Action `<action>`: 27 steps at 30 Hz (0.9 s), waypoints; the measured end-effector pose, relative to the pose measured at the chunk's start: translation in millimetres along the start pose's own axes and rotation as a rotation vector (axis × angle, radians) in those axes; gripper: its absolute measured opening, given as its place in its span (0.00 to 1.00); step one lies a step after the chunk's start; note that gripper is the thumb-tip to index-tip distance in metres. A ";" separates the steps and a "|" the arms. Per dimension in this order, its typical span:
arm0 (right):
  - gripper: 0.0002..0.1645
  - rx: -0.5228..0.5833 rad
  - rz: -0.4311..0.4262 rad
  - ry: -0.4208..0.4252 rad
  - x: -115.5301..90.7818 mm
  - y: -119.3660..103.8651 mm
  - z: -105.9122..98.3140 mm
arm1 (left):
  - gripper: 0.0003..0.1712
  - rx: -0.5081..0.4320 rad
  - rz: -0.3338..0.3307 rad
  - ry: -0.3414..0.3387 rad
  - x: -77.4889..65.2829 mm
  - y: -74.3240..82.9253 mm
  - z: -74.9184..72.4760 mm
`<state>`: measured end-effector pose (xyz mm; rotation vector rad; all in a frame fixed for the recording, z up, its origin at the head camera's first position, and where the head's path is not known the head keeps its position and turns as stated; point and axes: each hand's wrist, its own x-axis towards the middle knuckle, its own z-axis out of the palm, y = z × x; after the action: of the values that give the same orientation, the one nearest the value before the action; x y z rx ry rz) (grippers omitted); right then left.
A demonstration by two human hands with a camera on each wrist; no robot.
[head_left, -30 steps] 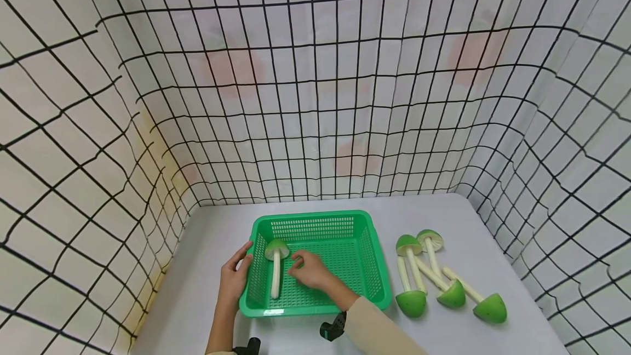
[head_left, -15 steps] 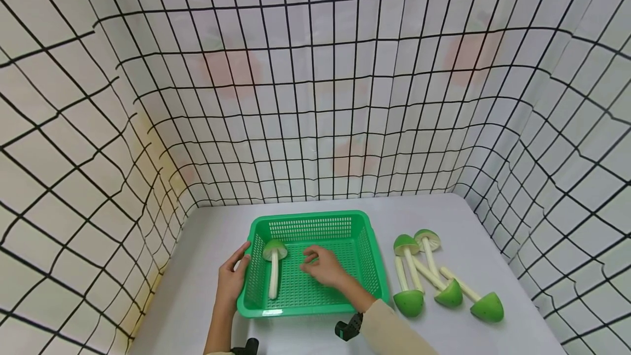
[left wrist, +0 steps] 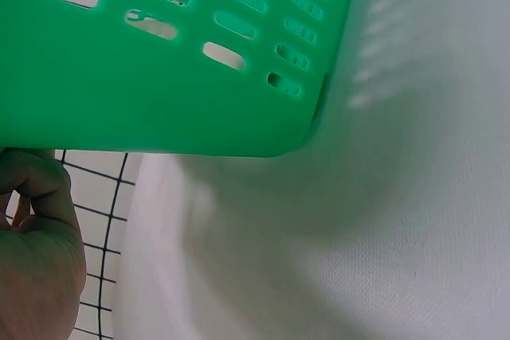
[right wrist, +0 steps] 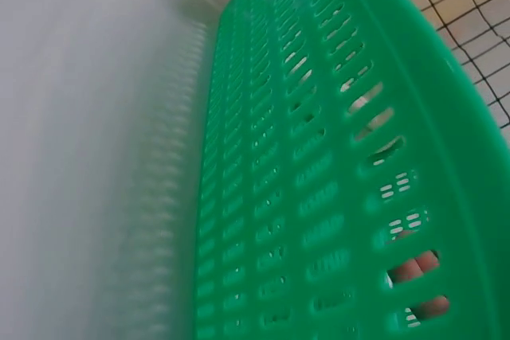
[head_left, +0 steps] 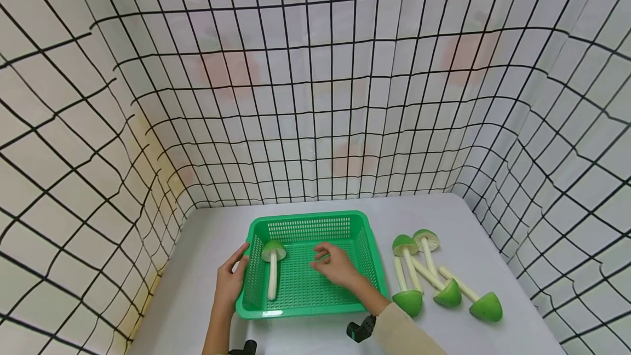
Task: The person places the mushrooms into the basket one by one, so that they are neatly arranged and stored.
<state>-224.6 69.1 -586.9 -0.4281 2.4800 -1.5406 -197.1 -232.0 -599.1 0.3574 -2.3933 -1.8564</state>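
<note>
The left hand (head_left: 230, 281) grips the left rim of the green basket (head_left: 305, 222) on the worktop (head_left: 217, 234). The right hand (head_left: 337, 264) hovers relaxed and empty inside it, right of the lone mushroom (head_left: 273, 267). No writing shows anywhere.

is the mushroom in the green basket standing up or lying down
Lying down. The toy mushroom lies flat on the green basket floor, cap toward the far wall, stem pointing back toward the person.
</note>
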 end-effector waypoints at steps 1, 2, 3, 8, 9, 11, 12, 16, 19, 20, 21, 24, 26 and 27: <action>0.25 -0.001 -0.006 0.002 -1.0 0.1 -0.9 | 0.24 0.002 0.003 0.002 -0.5 -0.1 -0.4; 0.24 -0.001 -0.007 0.004 -2.1 -0.3 -2.0 | 0.24 0.004 0.007 0.002 -0.9 -0.1 -0.6; 0.24 -0.006 -0.011 0.006 -3.3 0.0 -2.9 | 0.24 0.005 0.011 0.002 -1.4 0.2 -0.8; 0.24 -0.013 -0.025 0.013 -9.2 -0.7 -10.2 | 0.24 0.011 0.020 0.000 -0.9 -0.9 -0.5; 0.24 -0.015 -0.027 0.015 -10.4 -0.9 -12.1 | 0.24 0.015 0.019 0.002 -0.2 -1.7 -0.4; 0.24 -0.010 -0.027 0.019 -12.8 -2.3 -17.0 | 0.24 0.024 0.020 0.005 1.2 -3.0 -0.2; 0.24 -0.009 -0.024 0.021 -13.6 -3.3 -19.6 | 0.23 0.028 0.022 0.008 1.6 -3.6 -0.3; 0.23 -0.015 -0.017 0.046 -15.6 -8.4 -30.6 | 0.24 0.021 0.015 -0.009 -0.4 1.5 -1.7; 0.23 -0.018 -0.007 0.060 -16.8 -12.3 -38.2 | 0.25 0.016 0.011 -0.024 -2.9 4.9 -2.6; 0.23 -0.019 -0.003 0.063 -17.3 -13.0 -40.4 | 0.25 0.010 0.003 -0.027 -4.7 8.9 -3.0; 0.23 -0.017 0.003 0.066 -17.8 -13.9 -42.7 | 0.25 0.011 0.000 -0.029 -7.2 13.9 -3.3; 0.23 -0.002 0.017 0.076 -18.5 -14.1 -49.3 | 0.25 0.020 -0.007 -0.034 -9.4 20.9 -3.6; 0.22 -0.006 0.024 0.084 -19.1 -13.6 -54.0 | 0.24 0.014 -0.021 -0.034 -9.6 23.6 -3.6; 0.22 -0.009 0.028 0.090 -19.7 -13.7 -56.5 | 0.24 0.017 -0.018 -0.034 -8.4 21.2 -3.2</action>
<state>-221.6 117.7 -549.5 -0.3305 2.5497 -1.5715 -191.0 -228.1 -577.3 0.3532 -2.4371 -1.8659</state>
